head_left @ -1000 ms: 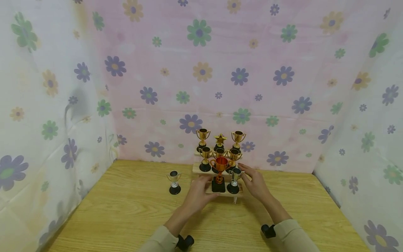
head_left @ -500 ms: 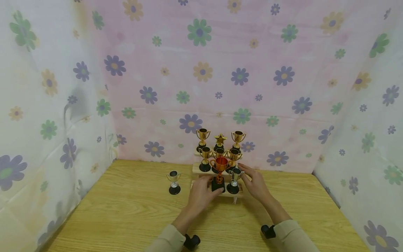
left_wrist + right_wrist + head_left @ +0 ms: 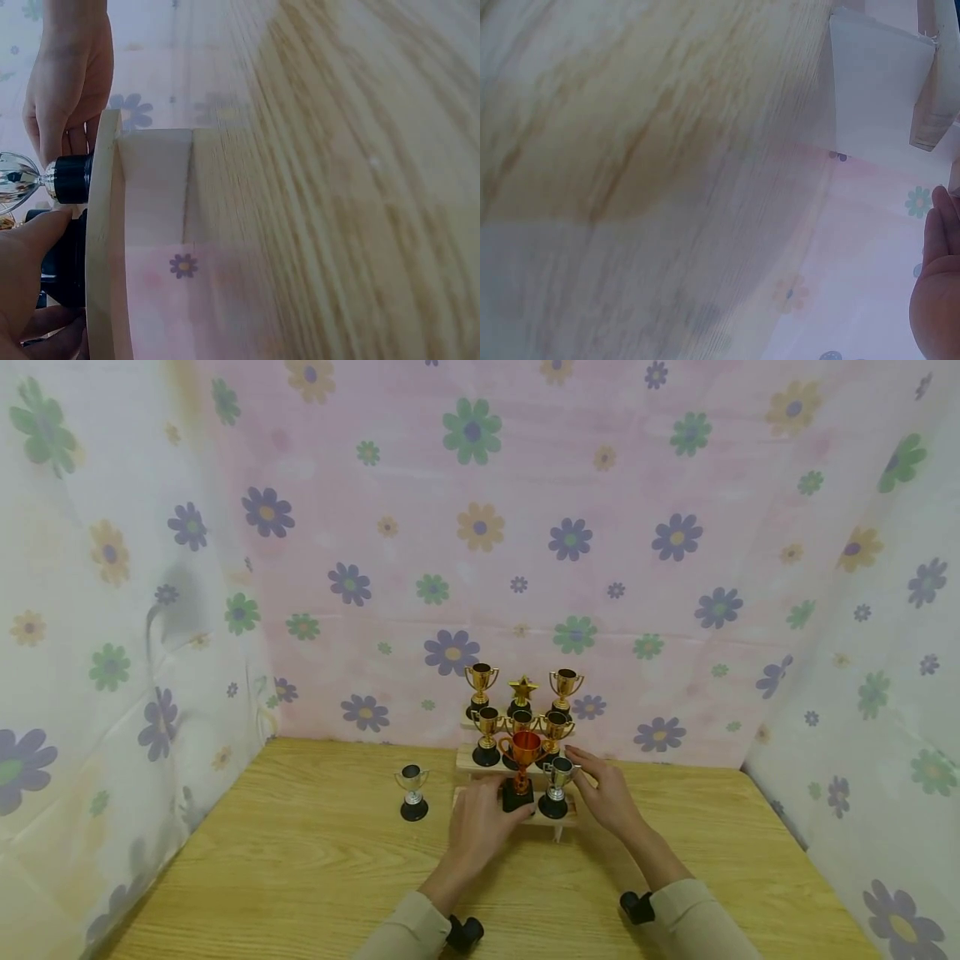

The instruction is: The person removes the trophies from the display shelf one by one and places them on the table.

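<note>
A three-step wooden stand (image 3: 477, 762) on the table carries small trophies. On its lowest step, my left hand (image 3: 476, 827) holds the black base of an orange-red trophy cup (image 3: 527, 747), thumb across the base's front. Beside it stands a silver trophy cup (image 3: 557, 774); its black base (image 3: 73, 178) shows in the left wrist view. My right hand (image 3: 611, 797) is at the stand's right end, fingers extended toward the middle step and thumb close to the silver cup. In the right wrist view this hand (image 3: 941, 289) is partly cut off.
A second silver trophy cup (image 3: 412, 787) stands on the wooden table (image 3: 300, 843), left of the stand. Gold cups (image 3: 487, 724) fill the middle step; a gold star trophy (image 3: 522, 691) sits between two gold cups on top. Flowered cloth (image 3: 480, 568) surrounds the table.
My left hand has shifted slightly right, its thumb moving from the lower step's front edge onto the orange-red cup's base, and the cup has moved slightly left. The right hand stays in place.
</note>
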The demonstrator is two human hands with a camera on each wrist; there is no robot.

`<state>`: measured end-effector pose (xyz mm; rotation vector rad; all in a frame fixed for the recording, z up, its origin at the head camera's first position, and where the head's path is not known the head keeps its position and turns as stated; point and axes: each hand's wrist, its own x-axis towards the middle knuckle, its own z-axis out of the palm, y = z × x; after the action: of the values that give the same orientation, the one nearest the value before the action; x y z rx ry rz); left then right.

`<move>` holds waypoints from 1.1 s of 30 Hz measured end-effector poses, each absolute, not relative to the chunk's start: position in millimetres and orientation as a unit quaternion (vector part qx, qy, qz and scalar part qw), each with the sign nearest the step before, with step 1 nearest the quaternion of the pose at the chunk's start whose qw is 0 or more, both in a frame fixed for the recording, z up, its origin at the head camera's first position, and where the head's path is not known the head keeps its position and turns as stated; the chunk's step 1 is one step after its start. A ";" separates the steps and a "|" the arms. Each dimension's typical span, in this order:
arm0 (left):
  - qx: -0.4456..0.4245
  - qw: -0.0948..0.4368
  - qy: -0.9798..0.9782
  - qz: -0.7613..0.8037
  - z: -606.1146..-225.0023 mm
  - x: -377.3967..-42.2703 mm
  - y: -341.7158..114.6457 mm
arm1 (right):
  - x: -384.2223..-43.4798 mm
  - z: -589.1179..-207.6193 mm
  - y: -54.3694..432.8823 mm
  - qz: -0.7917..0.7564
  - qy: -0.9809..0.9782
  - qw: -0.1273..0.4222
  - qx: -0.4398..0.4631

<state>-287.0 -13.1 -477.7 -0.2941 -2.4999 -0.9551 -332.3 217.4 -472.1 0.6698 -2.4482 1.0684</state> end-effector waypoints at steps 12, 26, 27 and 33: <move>-0.108 0.203 -0.906 -0.356 -477.0 -288.4 -14.6 | -333.8 -472.5 216.8 0.383 -0.870 0.195 0.243; -0.148 0.201 -0.889 -0.384 -473.2 -288.1 -19.8 | -334.2 -475.8 217.9 0.386 -0.869 0.193 0.241; -0.150 0.201 -0.888 -0.384 -472.3 -287.4 -20.2 | -334.3 -476.0 218.0 0.385 -0.869 0.193 0.241; -0.157 0.197 -0.885 -0.391 -468.4 -284.4 -23.7 | -334.7 -475.4 218.2 0.385 -0.871 0.190 0.240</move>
<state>-284.4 -23.7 -468.4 -0.4407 -2.4790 -1.0954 -334.7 218.2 -475.4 0.6747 -2.4472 1.0810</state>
